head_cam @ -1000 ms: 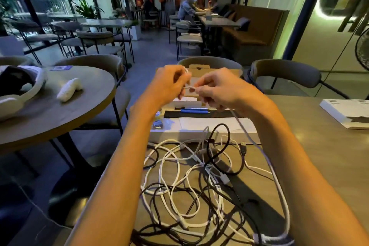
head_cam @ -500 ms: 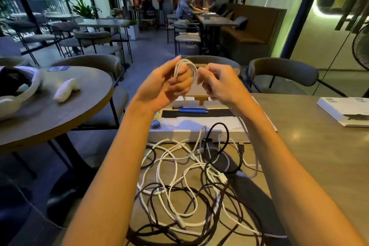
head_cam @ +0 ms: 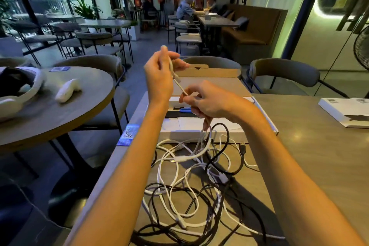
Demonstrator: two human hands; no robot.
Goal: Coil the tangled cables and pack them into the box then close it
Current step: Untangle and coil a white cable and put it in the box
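While our left hand [head_cam: 158, 80] pinches one white cable [head_cam: 180, 86] up high, our right hand [head_cam: 211, 104] pinches it lower and sits nearer the pile. The cable slants down left to right, then drops into the tangle [head_cam: 189, 186] by the table's [head_cam: 309, 156] near edge. One open box [head_cam: 175, 133] lies beyond. The white and black cables are too knotted to count.

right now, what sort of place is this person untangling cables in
Probably a cafe or restaurant dining area: many small tables with matching padded chairs, a long cushioned bench against the wall, and people seated in the back.
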